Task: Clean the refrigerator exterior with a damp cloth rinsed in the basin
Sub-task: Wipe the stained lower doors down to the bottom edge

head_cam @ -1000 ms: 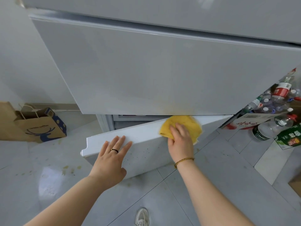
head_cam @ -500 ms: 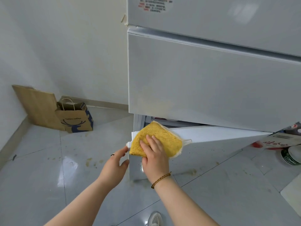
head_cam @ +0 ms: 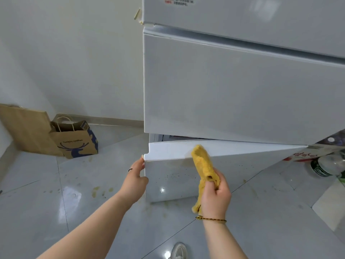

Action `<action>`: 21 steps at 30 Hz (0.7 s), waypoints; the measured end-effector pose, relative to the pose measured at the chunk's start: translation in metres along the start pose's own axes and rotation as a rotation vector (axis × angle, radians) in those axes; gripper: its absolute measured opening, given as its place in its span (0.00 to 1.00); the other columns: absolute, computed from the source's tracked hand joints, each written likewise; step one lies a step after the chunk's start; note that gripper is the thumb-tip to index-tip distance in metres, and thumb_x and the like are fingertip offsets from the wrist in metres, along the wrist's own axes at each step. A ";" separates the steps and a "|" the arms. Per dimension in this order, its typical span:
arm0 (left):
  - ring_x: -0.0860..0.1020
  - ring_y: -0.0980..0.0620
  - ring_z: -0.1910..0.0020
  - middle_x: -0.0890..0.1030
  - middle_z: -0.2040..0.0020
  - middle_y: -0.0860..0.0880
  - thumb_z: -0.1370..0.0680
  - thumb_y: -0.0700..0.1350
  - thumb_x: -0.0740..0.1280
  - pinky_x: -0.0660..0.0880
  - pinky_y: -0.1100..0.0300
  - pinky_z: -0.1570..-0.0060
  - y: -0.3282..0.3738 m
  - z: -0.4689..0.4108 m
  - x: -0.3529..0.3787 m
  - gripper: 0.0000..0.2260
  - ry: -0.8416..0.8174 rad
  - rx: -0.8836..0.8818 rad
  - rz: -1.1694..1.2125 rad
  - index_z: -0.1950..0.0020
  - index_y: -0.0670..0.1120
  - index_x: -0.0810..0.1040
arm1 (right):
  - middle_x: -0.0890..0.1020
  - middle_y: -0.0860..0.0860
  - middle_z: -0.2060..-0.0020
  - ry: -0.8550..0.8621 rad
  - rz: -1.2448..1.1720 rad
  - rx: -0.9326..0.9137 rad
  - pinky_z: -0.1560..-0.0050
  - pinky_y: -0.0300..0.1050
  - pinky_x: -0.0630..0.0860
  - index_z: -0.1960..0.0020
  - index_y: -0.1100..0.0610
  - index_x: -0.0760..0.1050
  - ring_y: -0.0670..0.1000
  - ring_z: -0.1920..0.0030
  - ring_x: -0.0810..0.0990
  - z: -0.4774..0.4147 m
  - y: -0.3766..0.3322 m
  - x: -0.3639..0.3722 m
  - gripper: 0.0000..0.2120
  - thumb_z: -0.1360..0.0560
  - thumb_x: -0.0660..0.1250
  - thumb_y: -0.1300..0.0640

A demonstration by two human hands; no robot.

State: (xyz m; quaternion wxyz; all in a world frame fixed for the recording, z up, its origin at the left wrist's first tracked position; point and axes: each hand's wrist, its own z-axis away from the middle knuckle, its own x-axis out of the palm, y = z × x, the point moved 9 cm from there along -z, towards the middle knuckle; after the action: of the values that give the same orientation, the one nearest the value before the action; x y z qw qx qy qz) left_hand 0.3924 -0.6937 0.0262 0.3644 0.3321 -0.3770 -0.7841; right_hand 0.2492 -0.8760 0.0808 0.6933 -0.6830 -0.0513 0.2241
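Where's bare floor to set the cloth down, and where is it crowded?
Free: grey floor tiles between the brown paper bag with a blue deer print and the open white bottom drawer, though stained; also the tiles before the drawer, toward the white shoe. Crowded: right edge, plastic bottles and a red-and-white carton.

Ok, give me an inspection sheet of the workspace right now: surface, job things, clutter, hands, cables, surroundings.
Surface: tiled floor, yellowish stains left of the fridge; more at the drawer's foot.
Job's things: fridge; bottom drawer ajar, left end out, front speckled with small spots; yellow cloth bunched, its tip at the drawer's top edge.
Clutter: paper bag and cardboard by the wall at left; bottles and a carton at right.
Hands: left hand holds the drawer's left edge; right hand grips the cloth.
Cables: nothing seen.
Surroundings: white wall; a shoe at the bottom edge.
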 end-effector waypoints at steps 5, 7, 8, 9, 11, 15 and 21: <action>0.72 0.47 0.42 0.65 0.30 0.47 0.27 0.27 0.51 0.66 0.61 0.65 0.018 -0.035 -0.007 0.34 -0.003 0.048 -0.027 0.28 0.58 0.59 | 0.77 0.43 0.66 -0.010 -0.029 0.059 0.70 0.24 0.70 0.60 0.46 0.73 0.42 0.63 0.75 -0.006 0.005 -0.011 0.17 0.24 0.59 0.68; 0.68 0.52 0.36 0.63 0.29 0.47 0.27 0.26 0.51 0.66 0.60 0.63 0.029 -0.045 -0.008 0.35 -0.004 0.070 -0.028 0.28 0.58 0.59 | 0.77 0.42 0.65 0.002 -0.037 0.063 0.68 0.24 0.70 0.61 0.44 0.72 0.42 0.62 0.75 -0.010 0.004 -0.015 0.19 0.25 0.59 0.69; 0.64 0.52 0.31 0.63 0.29 0.47 0.27 0.26 0.51 0.66 0.60 0.60 0.033 -0.049 -0.008 0.35 -0.006 0.079 -0.027 0.29 0.58 0.59 | 0.77 0.43 0.65 0.005 -0.041 0.068 0.68 0.24 0.70 0.61 0.44 0.72 0.42 0.61 0.75 -0.013 0.004 -0.017 0.19 0.24 0.59 0.69; 0.61 0.52 0.29 0.62 0.28 0.47 0.27 0.26 0.51 0.66 0.59 0.56 0.036 -0.053 -0.008 0.34 -0.005 0.079 -0.022 0.29 0.57 0.59 | 0.77 0.43 0.65 0.008 -0.049 0.082 0.69 0.25 0.70 0.61 0.45 0.72 0.43 0.62 0.75 -0.015 0.003 -0.019 0.19 0.24 0.59 0.69; 0.60 0.52 0.28 0.62 0.28 0.47 0.26 0.26 0.52 0.65 0.58 0.50 0.037 -0.061 -0.007 0.33 -0.009 0.065 -0.004 0.28 0.56 0.59 | 0.77 0.44 0.65 -0.008 -0.063 0.113 0.68 0.28 0.71 0.61 0.46 0.73 0.43 0.63 0.75 -0.020 0.004 -0.020 0.18 0.25 0.58 0.69; 0.61 0.53 0.29 0.62 0.28 0.50 0.26 0.27 0.54 0.63 0.59 0.44 0.034 -0.068 -0.005 0.33 -0.049 0.066 0.071 0.27 0.56 0.57 | 0.78 0.47 0.67 -0.146 -0.093 0.151 0.69 0.31 0.73 0.61 0.51 0.74 0.42 0.67 0.76 -0.025 0.002 -0.014 0.15 0.24 0.60 0.68; 0.66 0.49 0.34 0.67 0.33 0.47 0.26 0.40 0.63 0.61 0.64 0.43 0.037 -0.022 -0.004 0.24 0.173 0.357 -0.194 0.30 0.45 0.65 | 0.75 0.49 0.67 -0.365 -0.036 0.111 0.67 0.34 0.72 0.60 0.54 0.70 0.47 0.66 0.73 -0.026 0.003 -0.003 0.07 0.38 0.62 0.55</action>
State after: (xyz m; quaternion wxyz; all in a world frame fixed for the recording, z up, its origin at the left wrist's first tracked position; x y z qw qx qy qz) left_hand 0.4239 -0.7147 0.0476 0.2534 0.4922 -0.4435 -0.7049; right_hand 0.2555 -0.9011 0.0774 0.7131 -0.5906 -0.1757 0.3345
